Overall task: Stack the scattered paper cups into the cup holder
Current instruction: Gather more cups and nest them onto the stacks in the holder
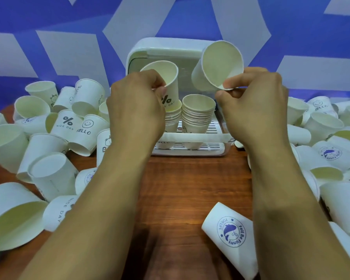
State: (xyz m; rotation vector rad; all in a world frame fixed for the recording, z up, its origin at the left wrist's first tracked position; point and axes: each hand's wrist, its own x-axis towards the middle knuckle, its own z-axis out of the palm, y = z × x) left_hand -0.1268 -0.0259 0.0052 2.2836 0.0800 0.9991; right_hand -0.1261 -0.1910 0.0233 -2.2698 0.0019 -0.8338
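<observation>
A white cup holder (pixel 192 136) with a raised lid stands at the back of the wooden table. Two stacks of paper cups sit in it, the right stack (pixel 198 116) in plain sight, the left stack (pixel 173 118) partly behind my left hand. My left hand (pixel 135 106) pinches the rim of a "% NICE DAY" cup (pixel 168 77), held upright just over the left stack. My right hand (pixel 253 104) pinches the rim of a plain cup (pixel 218 65), tilted with its mouth facing me, above and right of the right stack.
Loose paper cups (pixel 55 172) lie heaped on the left of the table and more cups (pixel 327 154) on the right. One cup with a blue fish logo (pixel 230 235) lies on its side near me. A blue and white patterned wall stands behind.
</observation>
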